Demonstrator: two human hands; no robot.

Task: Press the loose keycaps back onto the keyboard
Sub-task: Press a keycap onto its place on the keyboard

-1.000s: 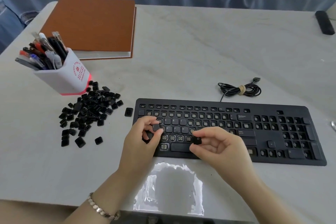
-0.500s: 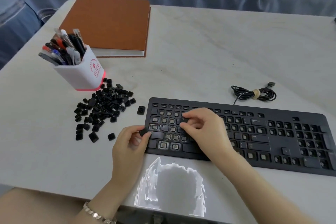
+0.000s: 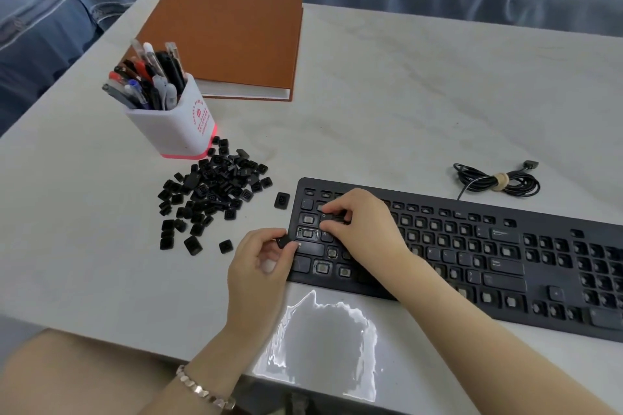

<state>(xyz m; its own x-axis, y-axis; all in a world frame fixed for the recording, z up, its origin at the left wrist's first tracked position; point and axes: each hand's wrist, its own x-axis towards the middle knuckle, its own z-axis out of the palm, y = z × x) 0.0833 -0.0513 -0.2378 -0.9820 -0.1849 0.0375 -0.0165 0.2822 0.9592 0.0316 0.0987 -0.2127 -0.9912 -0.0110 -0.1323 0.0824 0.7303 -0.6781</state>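
A black keyboard (image 3: pixel 472 246) lies on the white table, many of its sockets bare. My right hand (image 3: pixel 360 222) is over its upper-left rows, fingertips pinching a black keycap (image 3: pixel 338 217) against the keys there. My left hand (image 3: pixel 259 263) sits at the keyboard's left edge and pinches another black keycap (image 3: pixel 282 241) between thumb and fingers. A pile of loose black keycaps (image 3: pixel 212 189) is spread on the table left of the keyboard, with a single keycap (image 3: pixel 282 200) close to the keyboard's corner.
A white pen holder (image 3: pixel 175 125) full of pens stands behind the pile. A brown book (image 3: pixel 229 37) lies at the back left. The keyboard's coiled cable (image 3: pixel 499 180) rests behind the keyboard. A glossy glare patch (image 3: pixel 323 344) marks the table's near edge.
My right hand has carried its keycap from the keyboard's lower rows up to the upper-left rows. My left hand has drawn back to the keyboard's left edge, still holding its keycap.
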